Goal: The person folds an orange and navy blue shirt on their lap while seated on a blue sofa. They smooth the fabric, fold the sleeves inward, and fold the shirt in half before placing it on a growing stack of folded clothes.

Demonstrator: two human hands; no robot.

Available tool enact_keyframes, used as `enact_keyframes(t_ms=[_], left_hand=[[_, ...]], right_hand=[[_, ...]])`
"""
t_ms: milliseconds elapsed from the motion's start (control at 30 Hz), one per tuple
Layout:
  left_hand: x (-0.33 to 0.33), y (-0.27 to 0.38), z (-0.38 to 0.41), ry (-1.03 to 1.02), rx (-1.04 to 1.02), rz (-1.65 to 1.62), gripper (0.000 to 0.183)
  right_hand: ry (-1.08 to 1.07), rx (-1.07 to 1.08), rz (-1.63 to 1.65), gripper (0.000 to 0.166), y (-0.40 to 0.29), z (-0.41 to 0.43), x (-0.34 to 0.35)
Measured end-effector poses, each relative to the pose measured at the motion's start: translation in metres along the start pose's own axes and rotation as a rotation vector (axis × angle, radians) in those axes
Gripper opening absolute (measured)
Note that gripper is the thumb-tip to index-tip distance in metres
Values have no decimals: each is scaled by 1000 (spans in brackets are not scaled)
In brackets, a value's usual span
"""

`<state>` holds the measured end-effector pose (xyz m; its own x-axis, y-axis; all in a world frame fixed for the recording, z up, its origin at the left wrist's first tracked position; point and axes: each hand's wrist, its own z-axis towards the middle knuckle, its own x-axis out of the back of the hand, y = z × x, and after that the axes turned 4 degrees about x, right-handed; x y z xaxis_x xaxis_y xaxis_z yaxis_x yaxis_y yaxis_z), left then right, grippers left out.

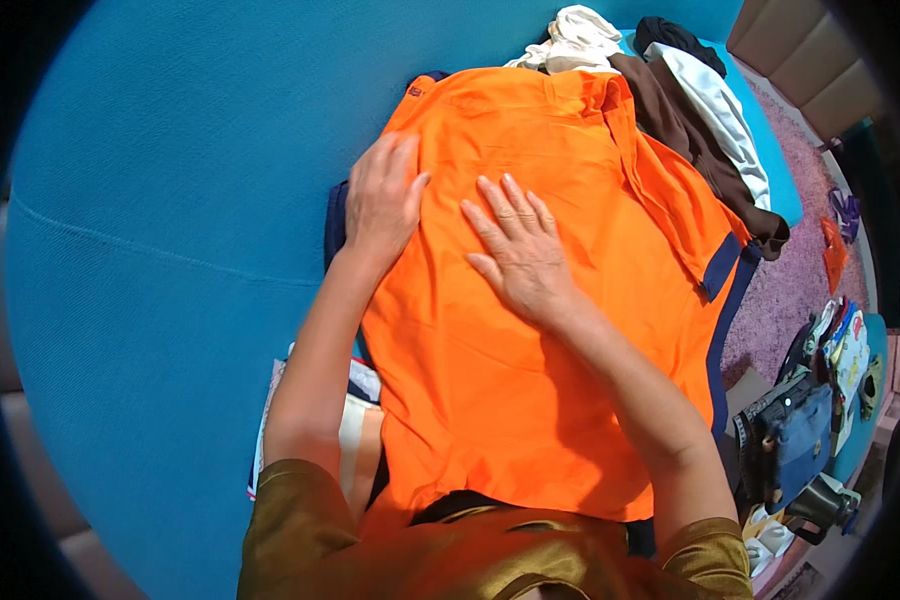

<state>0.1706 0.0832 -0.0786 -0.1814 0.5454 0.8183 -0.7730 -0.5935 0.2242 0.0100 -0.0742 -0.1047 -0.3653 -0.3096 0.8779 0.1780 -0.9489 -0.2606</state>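
Observation:
An orange shirt (487, 360) with navy cuffs lies spread out before me, its collar (607, 88) at the far end. My right hand (523, 259) rests palm down on the middle of it with the fingers apart. Along the shirt's left side, my left hand (382, 196) lies on the fabric, slightly blurred. Its thumb stands away from its fingers, and no cloth shows pinched between them. Dark navy cloth (335, 217) peeks out from under the shirt beside my left hand.
A blue upholstered surface (165, 172) stretches to the left. Past the collar lie white cloth (581, 37), a brown garment (667, 105) and a black garment (679, 41). On the right are a pinkish rug (784, 277), folded jeans (799, 435) and a dark jug (817, 506).

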Motion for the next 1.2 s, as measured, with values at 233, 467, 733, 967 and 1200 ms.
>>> enact_keyframes(t_ms=[233, 467, 733, 967, 1200], left_hand=[[77, -16, -116, -276, 848, -345, 42], [48, -14, -158, -254, 963, -998, 28], [66, 9, -158, -167, 1309, -1001, 73], [69, 9, -171, -471, 1193, -1368, 62], [99, -2, -176, -233, 1359, -1699, 51]], right_hand=[[39, 3, -55, 58, 3, -1, -5], [-16, -77, -99, 56, -12, -3, -4], [-18, -99, -46, 56, -57, -35, 6], [-24, -94, -10, 71, -70, -56, 3], [-40, -100, 50, 85, -63, -57, 10]])
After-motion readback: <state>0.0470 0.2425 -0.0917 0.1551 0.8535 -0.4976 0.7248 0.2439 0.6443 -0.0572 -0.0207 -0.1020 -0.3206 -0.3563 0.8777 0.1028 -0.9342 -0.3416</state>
